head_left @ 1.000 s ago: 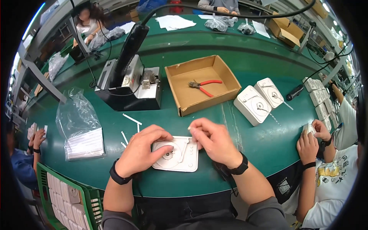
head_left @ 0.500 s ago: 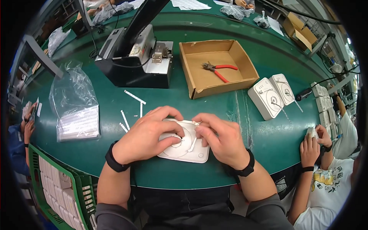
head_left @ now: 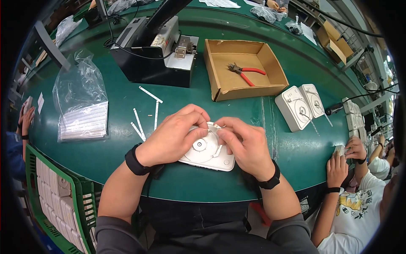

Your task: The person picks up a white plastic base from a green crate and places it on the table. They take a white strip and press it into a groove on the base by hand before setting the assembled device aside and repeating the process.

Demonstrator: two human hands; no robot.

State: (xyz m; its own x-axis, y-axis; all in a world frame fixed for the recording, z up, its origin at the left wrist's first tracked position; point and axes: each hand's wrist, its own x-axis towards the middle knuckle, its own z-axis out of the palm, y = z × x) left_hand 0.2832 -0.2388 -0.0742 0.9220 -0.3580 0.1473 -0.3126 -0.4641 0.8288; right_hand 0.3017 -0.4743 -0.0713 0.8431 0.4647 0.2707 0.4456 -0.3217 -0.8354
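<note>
Between your hands lies the white rounded-square plastic device with a circular dial [head_left: 207,152], probably light, stiff and slightly slick, best held by its side edges, clear of the fragile-looking slim arm. Your left hand [head_left: 181,132] curls over its far-left part, grip unclear; your right hand [head_left: 246,142] seems pinched on a small white piece [head_left: 217,125]. Beyond your right hand, an open brown cardboard box [head_left: 249,92] holds red-handled pliers [head_left: 246,70]; left of your left hand, a clear plastic bag [head_left: 80,80] holds white strips [head_left: 84,121] and a green plastic crate [head_left: 78,188] white units [head_left: 67,207].
</note>
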